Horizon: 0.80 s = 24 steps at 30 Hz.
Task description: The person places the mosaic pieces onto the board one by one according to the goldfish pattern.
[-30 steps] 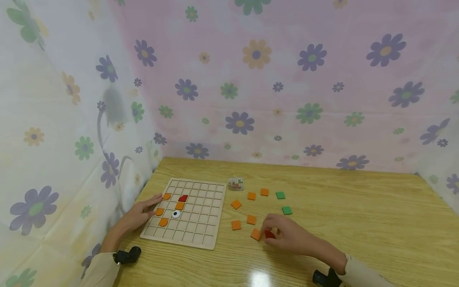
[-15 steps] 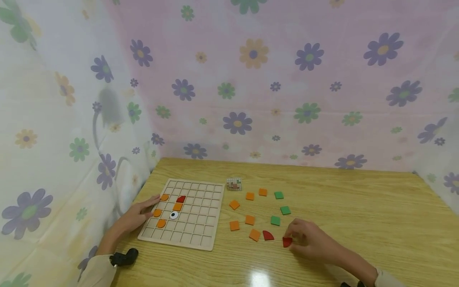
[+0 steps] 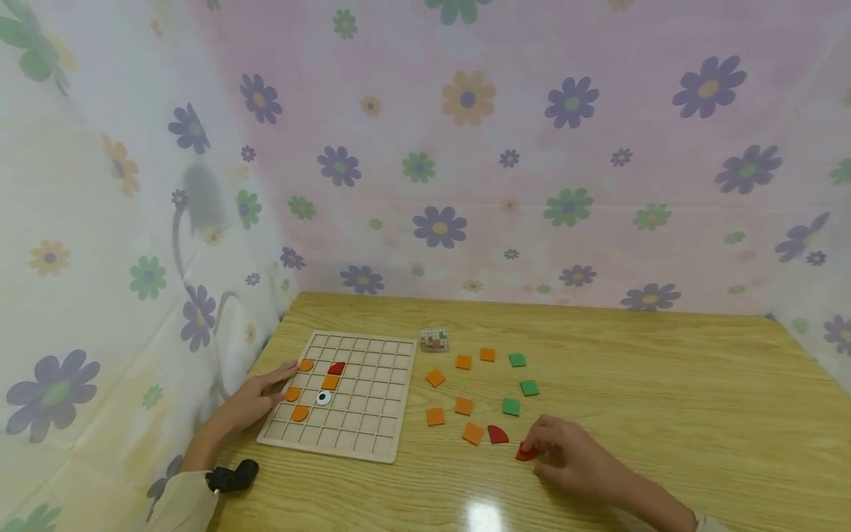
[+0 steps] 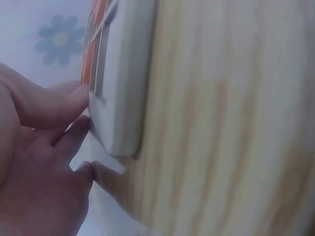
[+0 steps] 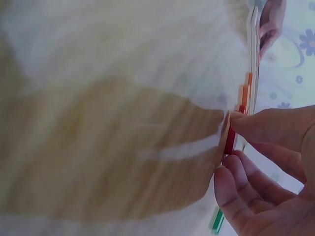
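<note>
My left hand (image 3: 249,401) rests against the left edge of a wooden grid board (image 3: 366,423), its extended fingertips touching the rim. In the right wrist view, a red quarter-circle tile (image 5: 230,140) lies edge-on between the digits of my right hand (image 5: 270,172), flat on the table. The head view has that hand low over the tile, with a fingertip covering part of it. Just left lies a second red quarter-circle tile (image 3: 497,434). On the board sit several orange round-edged tiles (image 3: 301,414), an orange square (image 3: 330,382), a red tile (image 3: 337,368) and an eye tile (image 3: 323,397).
Several loose orange square tiles (image 3: 464,406) lie right of the board. Green square tiles (image 3: 510,407) lie beyond the right hand. A small card (image 3: 434,340) with a grid picture sits near the board's far right corner. Flowered cloth (image 3: 505,244) hangs behind the wooden table (image 3: 651,384).
My right hand let go of one red tile, leaving it beside an orange square, and moved right to the other. That tile has since shifted slightly left and turned. The left hand stays put.
</note>
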Each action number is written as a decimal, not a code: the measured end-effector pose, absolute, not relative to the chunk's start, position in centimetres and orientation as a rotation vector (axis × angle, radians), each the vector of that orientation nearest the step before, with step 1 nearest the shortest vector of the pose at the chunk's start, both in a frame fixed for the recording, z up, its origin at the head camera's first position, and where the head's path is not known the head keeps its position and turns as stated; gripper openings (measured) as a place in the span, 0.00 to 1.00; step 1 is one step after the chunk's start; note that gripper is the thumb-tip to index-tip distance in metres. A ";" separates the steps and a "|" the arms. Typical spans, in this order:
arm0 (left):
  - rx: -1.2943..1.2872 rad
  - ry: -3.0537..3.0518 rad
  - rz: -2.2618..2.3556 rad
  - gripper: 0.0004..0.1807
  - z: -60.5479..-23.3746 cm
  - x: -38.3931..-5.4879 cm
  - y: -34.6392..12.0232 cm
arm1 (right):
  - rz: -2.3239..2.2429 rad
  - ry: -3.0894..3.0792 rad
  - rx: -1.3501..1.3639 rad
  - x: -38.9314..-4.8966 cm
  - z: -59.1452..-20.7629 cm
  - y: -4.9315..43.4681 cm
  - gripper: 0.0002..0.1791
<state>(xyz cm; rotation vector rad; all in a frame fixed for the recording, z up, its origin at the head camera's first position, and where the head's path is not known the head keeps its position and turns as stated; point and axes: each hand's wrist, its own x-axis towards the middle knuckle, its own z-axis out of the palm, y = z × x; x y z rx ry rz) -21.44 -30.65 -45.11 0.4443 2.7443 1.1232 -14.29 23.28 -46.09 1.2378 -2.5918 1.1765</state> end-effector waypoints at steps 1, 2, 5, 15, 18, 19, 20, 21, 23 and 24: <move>0.441 2.746 1.122 0.30 -45.2 -21.5 -30.6 | 1.187 -2.589 1.237 -14.1 -46.2 23.2 0.14; 0.437 2.746 1.120 0.30 -45.3 -21.5 -30.6 | 1.203 -2.581 1.238 -13.9 -46.3 23.0 0.14; 0.436 2.745 1.125 0.30 -45.4 -21.6 -30.4 | 1.268 -2.573 1.241 -13.3 -46.3 22.4 0.15; 0.472 2.778 1.106 0.29 -45.2 -21.6 -30.9 | 1.308 -2.544 1.176 -12.9 -46.2 20.3 0.17; 0.470 2.774 1.114 0.30 -45.3 -21.6 -31.0 | 1.326 -2.577 1.132 -12.9 -46.1 20.2 0.16; 0.464 2.772 1.113 0.30 -45.4 -21.6 -31.0 | 1.331 -2.585 1.122 -12.8 -46.1 20.1 0.15; 0.463 2.767 1.116 0.30 -45.4 -21.6 -30.9 | 1.338 -2.593 1.112 -12.8 -46.1 20.1 0.15; 0.462 2.767 1.116 0.30 -45.4 -21.5 -30.9 | 1.342 -2.599 1.104 -12.8 -46.1 20.1 0.14; 0.452 2.767 1.116 0.30 -45.4 -21.5 -30.9 | 1.346 -2.613 1.094 -12.7 -46.0 20.0 0.14; 0.449 2.769 1.114 0.30 -45.4 -21.5 -30.8 | 1.346 -2.622 1.089 -12.7 -46.0 19.9 0.13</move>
